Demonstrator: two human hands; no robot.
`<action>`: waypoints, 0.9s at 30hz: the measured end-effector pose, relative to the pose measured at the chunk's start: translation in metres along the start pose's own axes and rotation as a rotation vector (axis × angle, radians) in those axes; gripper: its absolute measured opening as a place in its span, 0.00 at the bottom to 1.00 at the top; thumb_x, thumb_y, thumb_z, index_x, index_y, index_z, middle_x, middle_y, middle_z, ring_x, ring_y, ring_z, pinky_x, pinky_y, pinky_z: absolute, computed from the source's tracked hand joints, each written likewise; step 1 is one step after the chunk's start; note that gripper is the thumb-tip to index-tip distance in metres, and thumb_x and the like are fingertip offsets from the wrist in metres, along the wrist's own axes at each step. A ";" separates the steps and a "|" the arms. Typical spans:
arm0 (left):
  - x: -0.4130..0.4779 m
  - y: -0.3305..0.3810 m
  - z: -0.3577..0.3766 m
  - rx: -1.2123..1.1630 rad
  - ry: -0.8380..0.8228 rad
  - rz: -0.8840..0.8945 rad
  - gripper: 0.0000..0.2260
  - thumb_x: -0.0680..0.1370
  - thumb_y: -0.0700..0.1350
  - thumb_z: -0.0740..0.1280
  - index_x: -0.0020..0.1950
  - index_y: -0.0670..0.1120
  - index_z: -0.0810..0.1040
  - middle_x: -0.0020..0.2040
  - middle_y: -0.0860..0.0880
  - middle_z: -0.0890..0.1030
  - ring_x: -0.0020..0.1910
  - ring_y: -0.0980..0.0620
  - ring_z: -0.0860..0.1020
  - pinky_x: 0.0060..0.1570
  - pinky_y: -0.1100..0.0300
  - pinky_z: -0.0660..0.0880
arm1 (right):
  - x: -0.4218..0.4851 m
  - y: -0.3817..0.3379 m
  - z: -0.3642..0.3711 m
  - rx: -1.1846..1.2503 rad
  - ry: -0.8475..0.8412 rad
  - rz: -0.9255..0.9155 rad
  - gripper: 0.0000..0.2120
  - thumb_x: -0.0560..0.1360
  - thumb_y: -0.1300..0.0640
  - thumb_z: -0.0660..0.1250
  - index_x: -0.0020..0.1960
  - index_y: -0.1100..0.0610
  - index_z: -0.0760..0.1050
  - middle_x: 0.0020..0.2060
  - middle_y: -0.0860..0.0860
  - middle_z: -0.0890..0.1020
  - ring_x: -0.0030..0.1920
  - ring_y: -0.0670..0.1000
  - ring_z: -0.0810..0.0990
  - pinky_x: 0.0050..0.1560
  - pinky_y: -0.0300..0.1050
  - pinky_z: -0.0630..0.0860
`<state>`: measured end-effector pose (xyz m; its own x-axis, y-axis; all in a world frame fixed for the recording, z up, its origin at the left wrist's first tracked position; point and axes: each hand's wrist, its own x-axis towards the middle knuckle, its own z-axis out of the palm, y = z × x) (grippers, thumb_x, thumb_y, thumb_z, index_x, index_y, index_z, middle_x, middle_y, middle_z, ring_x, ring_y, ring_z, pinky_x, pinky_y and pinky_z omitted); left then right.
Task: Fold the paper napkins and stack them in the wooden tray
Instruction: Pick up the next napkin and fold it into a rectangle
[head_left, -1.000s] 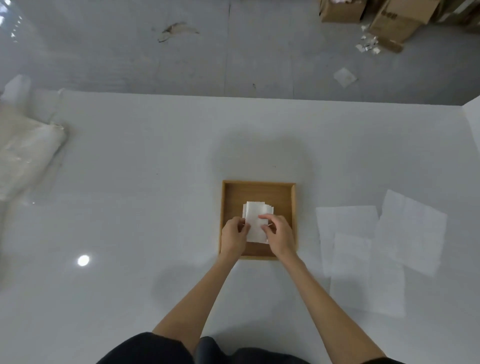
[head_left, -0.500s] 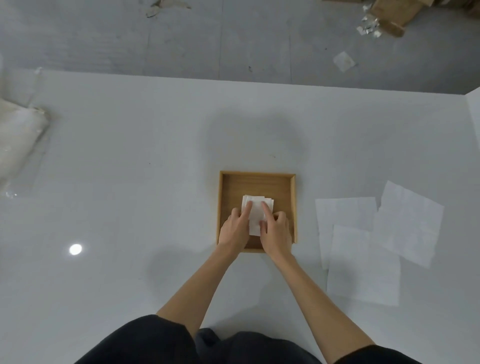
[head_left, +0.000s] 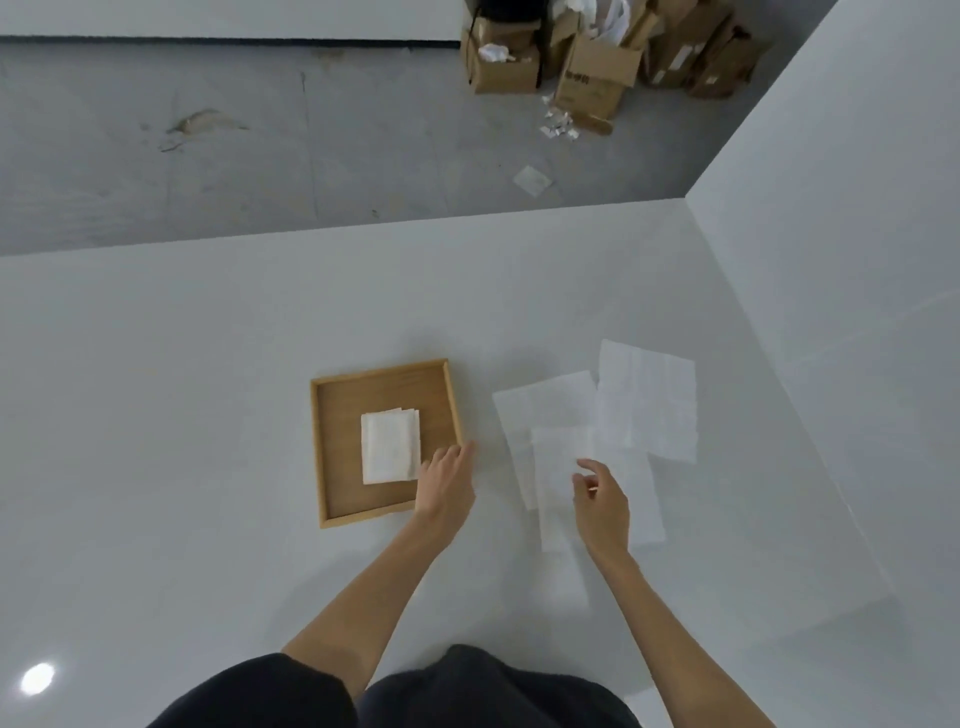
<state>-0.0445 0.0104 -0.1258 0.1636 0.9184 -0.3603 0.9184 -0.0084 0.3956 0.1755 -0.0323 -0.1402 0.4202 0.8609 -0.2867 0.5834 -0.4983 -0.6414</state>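
Both hands are coming off the folded napkins (head_left: 390, 447), which a moment ago they were pressing down in the wooden tray (head_left: 332, 441). The left hand (head_left: 448, 480) is drifting over the tray's lower right corner, fingers loose and holding nothing. The right hand (head_left: 602, 501) is reaching out, right of center in the frame, over the nearest of the flat napkins (head_left: 592, 483) on the tabletop, fingers curled and empty. The stack is now lying uncovered.

Folded napkins (head_left: 390, 447) in wooden tray (head_left: 332, 395), empty hands (head_left: 447, 480) nearby
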 end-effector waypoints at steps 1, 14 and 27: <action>0.007 0.030 0.004 0.019 0.012 0.051 0.18 0.76 0.30 0.60 0.64 0.43 0.72 0.56 0.46 0.80 0.58 0.43 0.77 0.51 0.54 0.71 | 0.010 0.019 -0.032 0.030 0.052 0.053 0.12 0.82 0.55 0.61 0.63 0.53 0.77 0.48 0.50 0.83 0.47 0.52 0.82 0.51 0.50 0.79; 0.172 0.207 0.019 0.305 0.031 0.151 0.11 0.84 0.43 0.57 0.59 0.47 0.78 0.56 0.47 0.83 0.60 0.45 0.77 0.60 0.53 0.64 | 0.169 0.096 -0.120 0.032 0.070 0.455 0.08 0.76 0.56 0.64 0.49 0.59 0.78 0.43 0.58 0.82 0.47 0.61 0.81 0.45 0.51 0.73; 0.301 0.280 0.080 0.288 -0.147 0.186 0.27 0.77 0.53 0.70 0.72 0.47 0.65 0.71 0.45 0.69 0.70 0.42 0.65 0.70 0.52 0.60 | 0.210 0.121 -0.113 -0.148 0.077 0.475 0.09 0.79 0.52 0.64 0.53 0.58 0.73 0.53 0.55 0.78 0.48 0.60 0.81 0.45 0.52 0.76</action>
<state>0.2909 0.2529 -0.1914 0.3682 0.8240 -0.4306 0.9283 -0.2999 0.2198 0.4126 0.0763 -0.1975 0.7098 0.5284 -0.4658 0.4054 -0.8472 -0.3434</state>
